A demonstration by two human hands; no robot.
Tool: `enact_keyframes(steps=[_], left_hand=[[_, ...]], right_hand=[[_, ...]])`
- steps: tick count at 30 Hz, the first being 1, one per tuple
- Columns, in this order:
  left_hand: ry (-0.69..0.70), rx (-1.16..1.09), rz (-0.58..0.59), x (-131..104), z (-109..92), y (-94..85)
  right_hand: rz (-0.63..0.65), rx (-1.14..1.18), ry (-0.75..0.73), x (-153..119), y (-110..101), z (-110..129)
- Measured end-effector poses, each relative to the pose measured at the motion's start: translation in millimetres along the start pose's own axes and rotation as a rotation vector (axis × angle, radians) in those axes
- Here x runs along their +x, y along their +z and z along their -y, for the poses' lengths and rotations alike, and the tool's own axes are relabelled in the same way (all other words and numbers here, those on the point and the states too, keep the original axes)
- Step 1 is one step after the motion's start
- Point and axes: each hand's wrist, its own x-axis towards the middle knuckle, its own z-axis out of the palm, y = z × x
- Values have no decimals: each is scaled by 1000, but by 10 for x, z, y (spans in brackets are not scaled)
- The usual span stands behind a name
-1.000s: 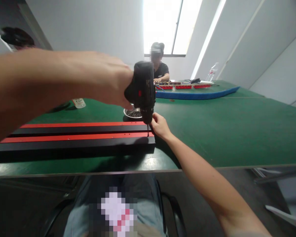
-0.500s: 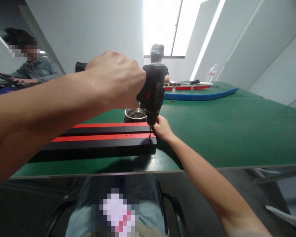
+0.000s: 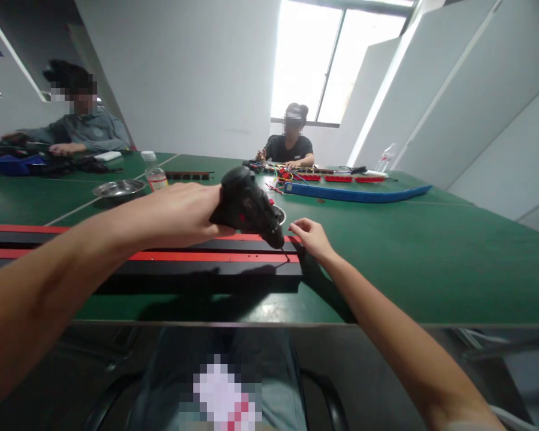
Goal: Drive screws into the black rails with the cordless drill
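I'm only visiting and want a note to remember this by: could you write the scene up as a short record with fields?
Bars: two, black with red tops, lying side by side
Left hand: gripping a black power drill
Drill pose: tilted, bit pointing down at the nearer bar's right end
Right hand: by the bars' right end; contact unclear
Surface: green table
Beyond the bars: metal dish, bottle, long blue strip

Left fingers [image 3: 214, 196] clenched; right fingers [image 3: 302, 225] bent, apart.

Workshop, with drill [image 3: 247, 200] and worktable [image 3: 413, 257]
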Motion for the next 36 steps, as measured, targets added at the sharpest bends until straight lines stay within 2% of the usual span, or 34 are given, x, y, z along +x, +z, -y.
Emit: enact_keyframes(steps=[2,4,8,12,14,16,17,19,20,22,24,31,36], left_hand=[[-7,-35,129,-114,233,52],[-116,-183,166,-197,419,154],[-408,-572,155,-307,698,391],[-543,-831,42,-423,935,515],[-583,-962,-6,-489,1033,522],[-604,-1016,-48,-546,1113,501],[-609,-1014,-65,-567,1146,485],[-614,-997,-87,-586,1192,453],[-613,-997,-95,-587,1202,443],[-610,-1014,-103,-577,1188,441],[-621,-1043,-108,-568,1128,468],[-651,-1150,-148,-590,873,656],[-623,-1128,-135,-601,852,652]], right_hand=[[23,-89,-19,133,-1,90],[67,-202,-49,296,53,204],[147,-511,-59,627,271,425],[146,-715,-5,716,378,550],[73,-735,-58,572,340,587],[31,-752,-169,297,268,631],[55,-765,-238,124,231,659],[232,-795,-376,-243,181,729],[276,-842,-435,-415,171,765],[296,-956,-506,-692,188,825],[272,-1054,-520,-860,243,846],[247,-1134,-478,-960,387,768],[236,-1136,-500,-974,170,705]])
